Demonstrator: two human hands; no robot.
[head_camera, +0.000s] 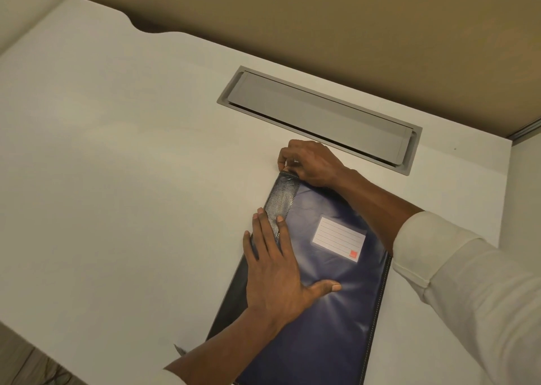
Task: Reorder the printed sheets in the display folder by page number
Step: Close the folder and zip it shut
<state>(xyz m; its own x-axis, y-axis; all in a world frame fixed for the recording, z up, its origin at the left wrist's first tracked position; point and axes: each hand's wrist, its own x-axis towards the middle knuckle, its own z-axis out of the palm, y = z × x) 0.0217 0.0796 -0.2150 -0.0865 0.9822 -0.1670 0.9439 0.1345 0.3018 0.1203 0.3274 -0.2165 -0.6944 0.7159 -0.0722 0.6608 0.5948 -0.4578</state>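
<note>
White bench (pixel 117 179): open room left of the folder, grey cable hatch (pixel 316 115) just beyond its far end. Closed blue display folder (pixel 330 311) lies flat at near right, long axis running away from the person. Left hand (pixel 275 270) is flat with fingers straight, pressing the cover near the left edge. Right hand (pixel 310 162) is at the far end, fingers curled, pinching the far-left corner. Sheets are hidden inside, so opening is probably next.

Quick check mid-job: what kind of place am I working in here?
Most likely an office cubicle: the folder lies on a white desk with a grey cable hatch set into it, and a tan partition panel stands along its far edge.
</note>
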